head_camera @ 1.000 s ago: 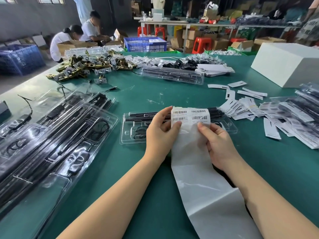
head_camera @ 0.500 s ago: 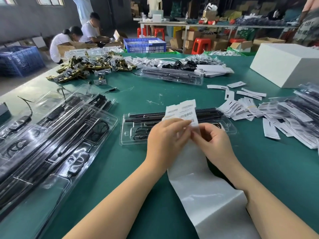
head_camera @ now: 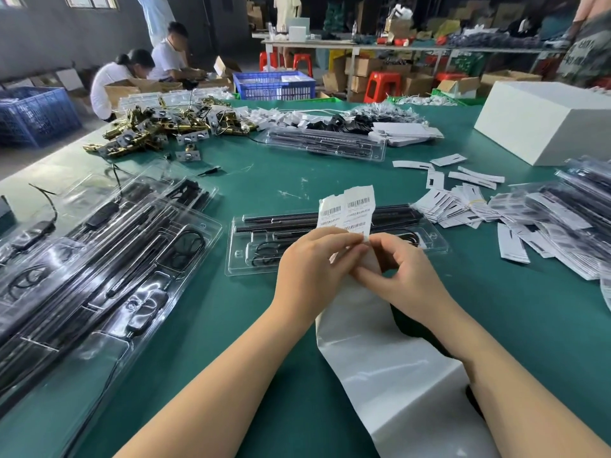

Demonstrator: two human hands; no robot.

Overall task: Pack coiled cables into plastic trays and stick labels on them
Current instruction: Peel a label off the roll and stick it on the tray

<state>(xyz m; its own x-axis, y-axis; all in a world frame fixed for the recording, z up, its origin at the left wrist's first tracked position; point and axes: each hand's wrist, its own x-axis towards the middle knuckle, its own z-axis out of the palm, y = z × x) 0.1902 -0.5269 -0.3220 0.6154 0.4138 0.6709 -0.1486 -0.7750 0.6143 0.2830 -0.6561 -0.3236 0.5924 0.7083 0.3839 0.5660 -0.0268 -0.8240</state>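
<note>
A long white backing strip (head_camera: 390, 368) runs from the lower right up to my hands over the green table. Its top end carries two barcode labels (head_camera: 358, 209) that stand up above my fingers. My left hand (head_camera: 310, 272) pinches the strip just below the labels, and my right hand (head_camera: 401, 276) pinches the lower edge of the right label. Directly behind them lies a clear plastic tray (head_camera: 244, 259) holding black rods and a coiled cable.
Stacked clear trays with black cables (head_camera: 99, 259) fill the left. Loose paper cards (head_camera: 463, 206) and bagged items (head_camera: 568, 219) lie on the right, a white box (head_camera: 542, 120) beyond them. Brass hardware (head_camera: 155, 130) and another filled tray (head_camera: 327, 143) sit farther back. People work in the background.
The strip's top end, flat and facing me a second ago, is now bent and lifted. Both hands have drawn closer together, fingers meeting at the label's lower edge.
</note>
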